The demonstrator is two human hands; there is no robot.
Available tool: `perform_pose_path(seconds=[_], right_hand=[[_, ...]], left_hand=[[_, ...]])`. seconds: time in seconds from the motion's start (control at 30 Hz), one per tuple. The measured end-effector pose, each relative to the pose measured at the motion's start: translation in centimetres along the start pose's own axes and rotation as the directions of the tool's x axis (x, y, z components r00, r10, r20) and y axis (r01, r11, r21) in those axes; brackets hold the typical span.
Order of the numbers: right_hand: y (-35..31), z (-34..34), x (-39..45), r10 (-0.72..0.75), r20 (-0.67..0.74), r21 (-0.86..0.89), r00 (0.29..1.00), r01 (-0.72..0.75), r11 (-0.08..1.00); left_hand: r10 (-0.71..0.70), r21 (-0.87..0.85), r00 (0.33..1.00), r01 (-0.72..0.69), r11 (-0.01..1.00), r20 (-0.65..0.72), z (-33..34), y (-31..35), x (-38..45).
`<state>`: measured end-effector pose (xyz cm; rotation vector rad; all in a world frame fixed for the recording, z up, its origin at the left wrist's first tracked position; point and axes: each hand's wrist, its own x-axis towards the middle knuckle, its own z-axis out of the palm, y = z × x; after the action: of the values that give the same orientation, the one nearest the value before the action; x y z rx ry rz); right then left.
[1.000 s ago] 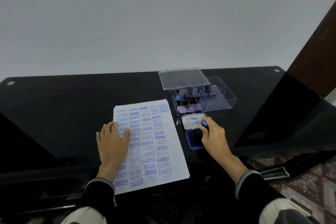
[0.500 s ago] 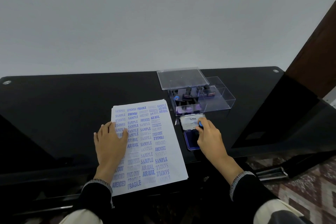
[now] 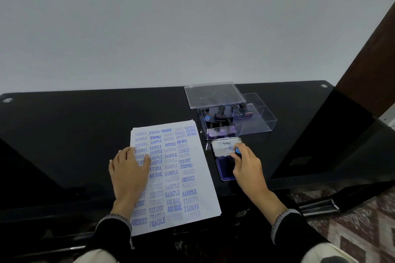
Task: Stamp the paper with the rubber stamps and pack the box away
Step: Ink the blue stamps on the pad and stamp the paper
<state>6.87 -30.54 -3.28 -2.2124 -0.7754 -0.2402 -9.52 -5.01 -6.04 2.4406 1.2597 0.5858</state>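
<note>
Right hand (image 3: 249,168) pinching a blue-topped stamp (image 3: 238,151) on the ink pad (image 3: 224,167), near the tabletop's front edge. Best pressed level, then lifted straight. Left hand (image 3: 128,174), fingers spread, flat on the paper (image 3: 181,177).

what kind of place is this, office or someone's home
Probably a home room rather than an office, though that is a guess. A glossy black table stands against a plain wall, a patterned rug covers the floor at right, and a dark wooden panel rises beside it. No office equipment is in view.
</note>
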Motion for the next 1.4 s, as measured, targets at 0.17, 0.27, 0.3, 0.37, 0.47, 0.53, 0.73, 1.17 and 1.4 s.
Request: perform_pose_path(seconds=[0.17,0.27,0.3,0.37,0.47,0.53,0.73,1.17,1.4], right_hand=[[-0.1,-0.1,-0.1,-0.016,-0.005,-0.003,1.000,0.016,1.000],[-0.1,0.1,-0.3,-0.034,0.000,-0.032,0.999,0.034,0.999],[-0.1,0.1,-0.2,-0.031,0.000,-0.027,1.000,0.031,0.999],[-0.1,-0.1,0.0,-0.018,-0.014,0.000,1.000,0.018,1.000],[-0.1,-0.1,0.1,-0.018,-0.029,0.012,0.999,0.019,1.000],[-0.1,0.1,-0.2,-0.035,-0.022,-0.028,0.999,0.034,0.999],[0.0,-0.1,0.1,-0.023,-0.035,0.005,0.999,0.023,1.000],[-0.2,-0.1,-1.0,-0.016,-0.040,0.018,0.999,0.017,1.000],[0.0,-0.6,0.6,-0.010,0.066,0.035,0.998,0.008,0.999]], left_hand=[[-0.006,-0.006,1.000,0.006,1.000,-0.001,-0.1,0.1,0.1],[-0.009,-0.007,1.000,0.009,1.000,0.002,-0.1,0.1,0.0],[-0.009,-0.008,1.000,0.009,1.000,0.002,-0.1,0.1,0.0],[-0.009,-0.012,1.000,0.009,1.000,-0.001,-0.1,0.1,0.0],[-0.008,-0.012,1.000,0.008,1.000,-0.006,0.0,0.1,0.0],[-0.010,-0.013,1.000,0.010,1.000,-0.008,-0.1,0.1,0.0],[-0.003,-0.009,1.000,0.002,1.000,-0.008,0.0,0.1,0.0],[-0.016,-0.020,1.000,0.016,1.000,0.001,-0.2,0.3,-0.2],[-0.019,-0.021,1.000,0.019,1.000,0.002,-0.2,0.2,-0.1]])
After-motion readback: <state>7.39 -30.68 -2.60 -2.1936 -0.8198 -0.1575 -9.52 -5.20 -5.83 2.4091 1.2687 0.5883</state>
